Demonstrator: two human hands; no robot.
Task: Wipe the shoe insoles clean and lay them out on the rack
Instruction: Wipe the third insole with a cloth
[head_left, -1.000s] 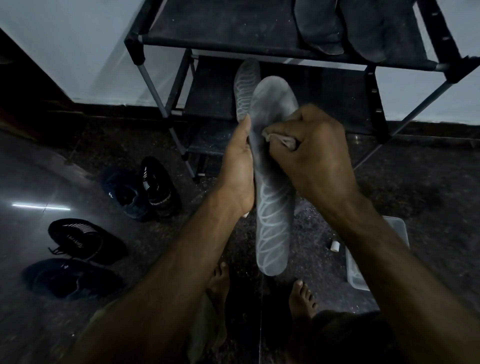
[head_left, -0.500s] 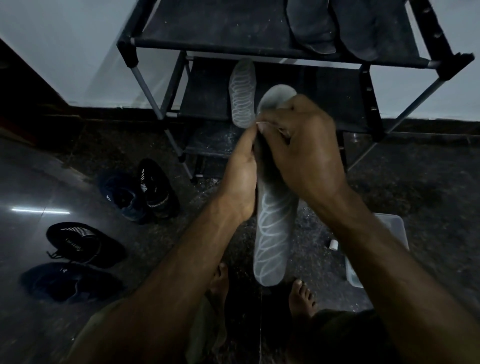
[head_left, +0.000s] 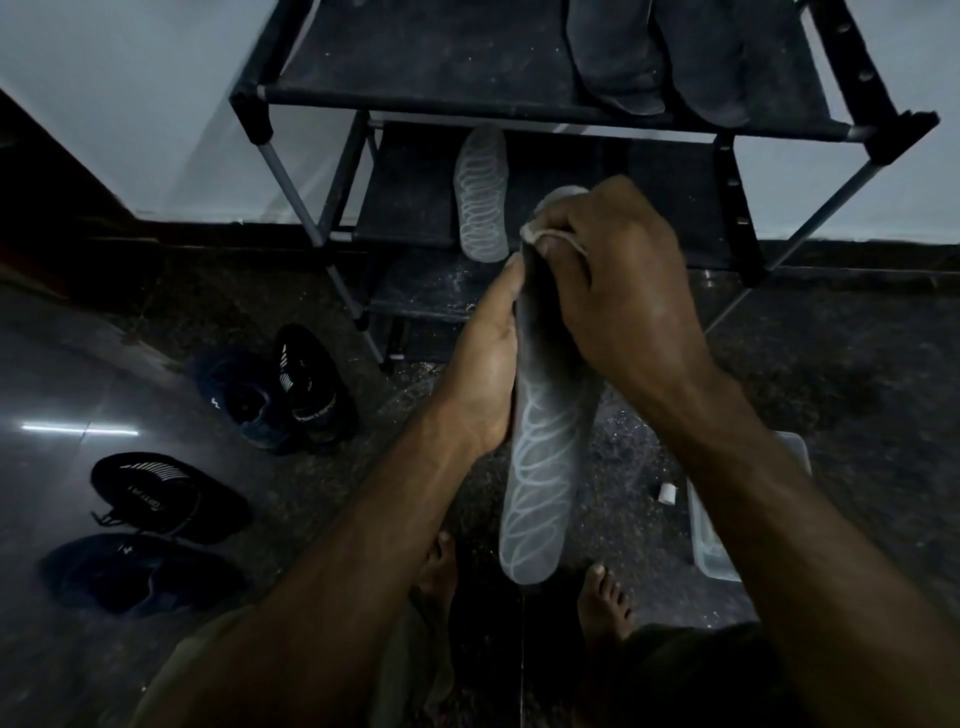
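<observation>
- Head view, centre: the left hand (head_left: 480, 374) holds a grey insole (head_left: 543, 467) with a pale loop pattern, its palm along the insole's edge and its thumb running up toward twelve o'clock. The fingers behind the insole are hidden, so I judge it a grip rather than see the whole of it.
- The right hand (head_left: 618, 291) is curled round a pale cloth (head_left: 550, 236) and presses it on the far end of that insole, whose tip just shows above the knuckles.
- The insole runs from about twelve o'clock down to six, its near end hanging above the person's bare feet.
- At twelve o'clock stands the rack (head_left: 519, 96). A second patterned insole (head_left: 482, 195) lies on its middle shelf, just beyond the held one.
- On the top shelf, toward one o'clock, lie two dark insoles (head_left: 660, 57) side by side.
- At eight to nine o'clock four dark shoes (head_left: 171, 499) sit on the glossy floor (head_left: 78, 364).
- At four o'clock a clear plastic tub (head_left: 714, 530) rests on the floor beside a small white object; what it is I cannot tell.
- Progress, as a judgement: three insoles appear laid out already. The held one is mid-wipe and not yet placed. Whether any shoe has an insole inside cannot be seen.
</observation>
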